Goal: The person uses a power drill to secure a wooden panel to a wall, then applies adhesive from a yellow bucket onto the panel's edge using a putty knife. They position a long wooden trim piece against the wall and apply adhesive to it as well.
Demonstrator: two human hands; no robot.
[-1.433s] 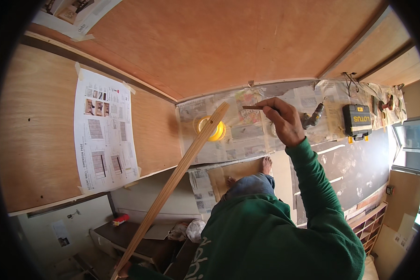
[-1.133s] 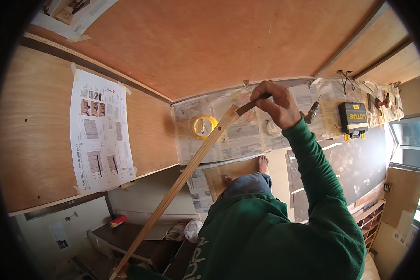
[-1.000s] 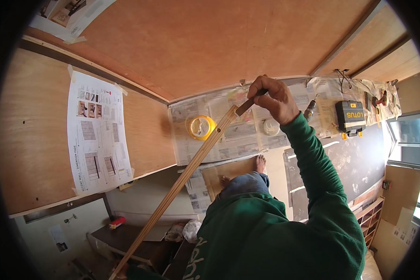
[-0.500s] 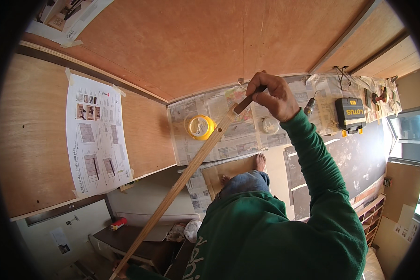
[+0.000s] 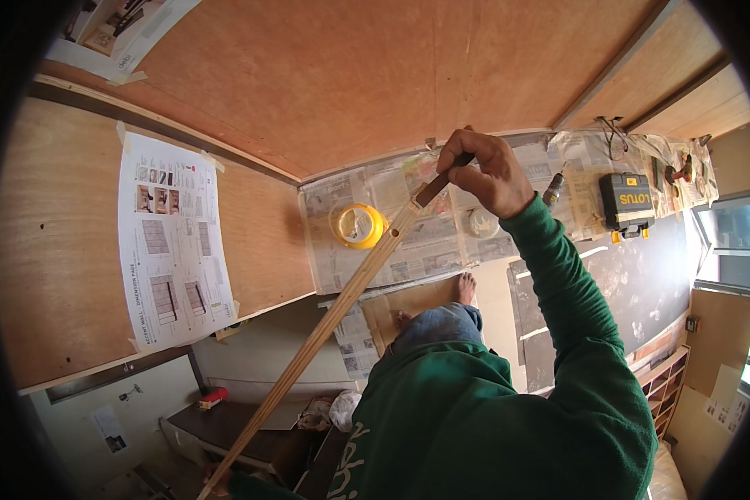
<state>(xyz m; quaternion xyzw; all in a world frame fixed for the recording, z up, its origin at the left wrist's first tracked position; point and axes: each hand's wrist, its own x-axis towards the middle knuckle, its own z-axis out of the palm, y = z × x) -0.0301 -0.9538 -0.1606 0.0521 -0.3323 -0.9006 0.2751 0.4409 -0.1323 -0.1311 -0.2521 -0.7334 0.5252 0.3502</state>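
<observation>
A long wooden strip (image 5: 321, 332) slants from the lower left up to the middle, with a small dark hole near its upper end. My left hand (image 5: 217, 481), dim and partly hidden at the lower edge, is closed round the strip's lower end. My right hand (image 5: 493, 173) pinches what looks like a putty knife (image 5: 432, 190), its flat brown blade against the strip's upper end and its dark handle mostly hidden by fingers. Below and left of that end stands a yellow tub (image 5: 373, 227) with pale paste inside. A round whitish lid or dish (image 5: 483, 222) lies under my right wrist.
Newspaper (image 5: 425, 260) covers the ledge along the wooden wall panel (image 5: 350, 92). A drill (image 5: 553, 190) and a black tool case (image 5: 627, 200) lie to the right. Taped drawings (image 5: 175, 250) hang on the left panel. Below them stands a dark desk (image 5: 242, 433).
The blade in my right hand has shifted slightly at the strip's upper end. Both hands keep their hold, and the strip has barely moved.
</observation>
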